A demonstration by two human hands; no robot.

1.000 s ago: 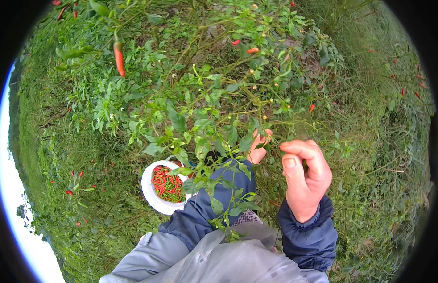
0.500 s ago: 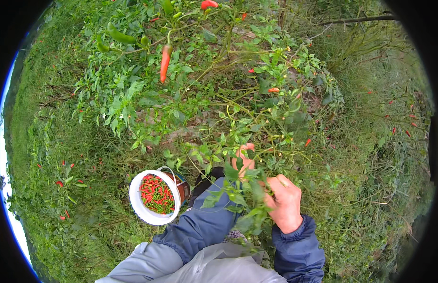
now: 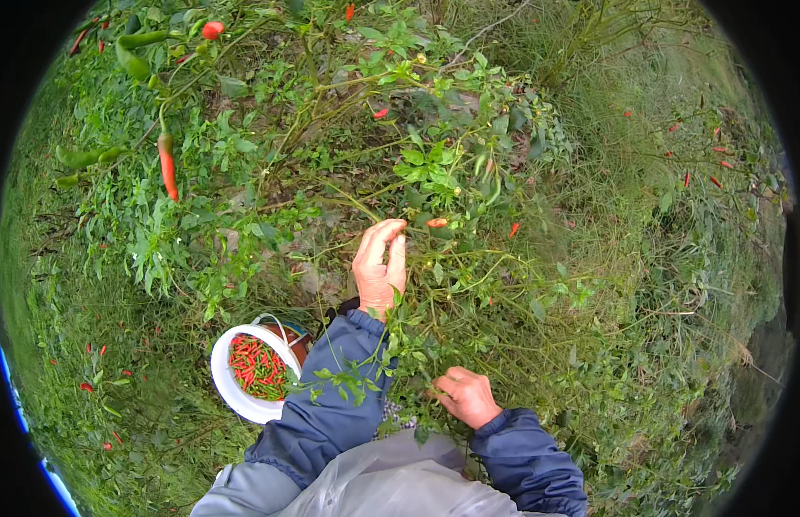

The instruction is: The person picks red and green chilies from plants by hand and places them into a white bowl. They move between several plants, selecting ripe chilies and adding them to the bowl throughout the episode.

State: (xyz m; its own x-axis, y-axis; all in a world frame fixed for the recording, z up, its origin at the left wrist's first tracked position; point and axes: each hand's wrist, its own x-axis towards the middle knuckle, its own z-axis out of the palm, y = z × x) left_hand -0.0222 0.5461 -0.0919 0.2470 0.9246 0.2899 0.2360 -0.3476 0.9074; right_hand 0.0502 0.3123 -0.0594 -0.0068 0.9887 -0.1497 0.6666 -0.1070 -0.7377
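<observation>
My left hand (image 3: 381,269) reaches up among the branches of a chili plant (image 3: 430,172). Its fingers bend toward the thumb in a pinch beside a green stem, and what lies between the tips is too small to make out. Just right of those fingertips hangs an orange-red chili (image 3: 437,222). Lower and closer to my body, my right hand (image 3: 467,397) is curled closed beside leafy twigs; anything inside it is hidden. A white bucket (image 3: 222,376) stands left of my left forearm, holding many red and green chilies (image 3: 258,366).
A large orange-red chili (image 3: 167,168) and curved green chilies (image 3: 131,56) hang close at the upper left. Leafy twigs (image 3: 348,379) cross over my left sleeve. More red chilies (image 3: 714,164) dot plants at the right. Tall grass (image 3: 624,250) surrounds the plants.
My left hand has come out from behind the leaves and moved up and left. My right hand has dropped down and left, away from the leafy branch. The whole view has shifted.
</observation>
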